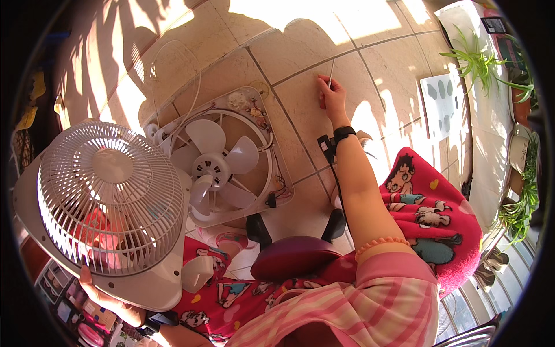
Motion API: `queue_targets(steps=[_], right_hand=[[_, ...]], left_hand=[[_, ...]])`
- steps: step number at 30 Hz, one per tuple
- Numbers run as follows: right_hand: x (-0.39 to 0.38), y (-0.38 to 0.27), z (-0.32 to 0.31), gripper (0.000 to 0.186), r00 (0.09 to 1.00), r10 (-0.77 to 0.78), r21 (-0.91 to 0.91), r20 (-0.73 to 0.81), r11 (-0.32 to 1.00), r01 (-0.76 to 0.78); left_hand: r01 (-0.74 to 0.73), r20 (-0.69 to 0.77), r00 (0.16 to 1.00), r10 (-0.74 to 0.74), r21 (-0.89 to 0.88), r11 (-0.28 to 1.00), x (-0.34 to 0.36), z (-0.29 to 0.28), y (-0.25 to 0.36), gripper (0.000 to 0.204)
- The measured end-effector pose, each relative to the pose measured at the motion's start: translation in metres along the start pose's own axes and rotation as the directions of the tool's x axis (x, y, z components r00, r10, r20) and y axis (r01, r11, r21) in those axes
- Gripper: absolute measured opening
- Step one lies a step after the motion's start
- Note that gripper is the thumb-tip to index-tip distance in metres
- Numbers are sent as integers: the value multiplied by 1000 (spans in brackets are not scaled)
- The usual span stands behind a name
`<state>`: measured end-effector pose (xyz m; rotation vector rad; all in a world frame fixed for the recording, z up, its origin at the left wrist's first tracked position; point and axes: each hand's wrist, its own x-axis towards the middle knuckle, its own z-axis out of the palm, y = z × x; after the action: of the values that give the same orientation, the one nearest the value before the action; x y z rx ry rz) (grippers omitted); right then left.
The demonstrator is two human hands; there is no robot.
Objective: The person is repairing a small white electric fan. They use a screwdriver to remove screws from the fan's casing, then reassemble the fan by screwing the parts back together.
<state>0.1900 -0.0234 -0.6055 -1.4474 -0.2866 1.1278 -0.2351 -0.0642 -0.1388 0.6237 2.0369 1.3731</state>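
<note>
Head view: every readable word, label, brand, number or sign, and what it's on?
None readable.
White fan cover: no lettering visible.
Opened fan body: none readable.
White sheet with grey ovals: no legible text.
Black wrist device: pale patch, too small to read.
Items at lower left: too small and blurred.

Prob. a home: sunlit tiled flr (404, 63), potted plants (478, 61), red cartoon-print blanket (430, 217).
</note>
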Motion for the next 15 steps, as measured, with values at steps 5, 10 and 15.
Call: queue_targets(steps=[5, 10, 15], right_hand=[[-24, -2, 21, 18, 990, 104, -16, -91, 994, -106], [-109, -10, 100, 16, 960, 191, 279, 206, 929, -244], [-206, -90, 162, 18, 813, -4, 269, 582, 945, -188]], left_hand=[[-189, 280, 938, 204, -82, 979, 17, -28, -11, 50], [-144, 396, 883, 251, -280, 949, 36, -46, -25, 39], [-14, 573, 758, 310, -462, 887, 47, -57, -29, 51]])
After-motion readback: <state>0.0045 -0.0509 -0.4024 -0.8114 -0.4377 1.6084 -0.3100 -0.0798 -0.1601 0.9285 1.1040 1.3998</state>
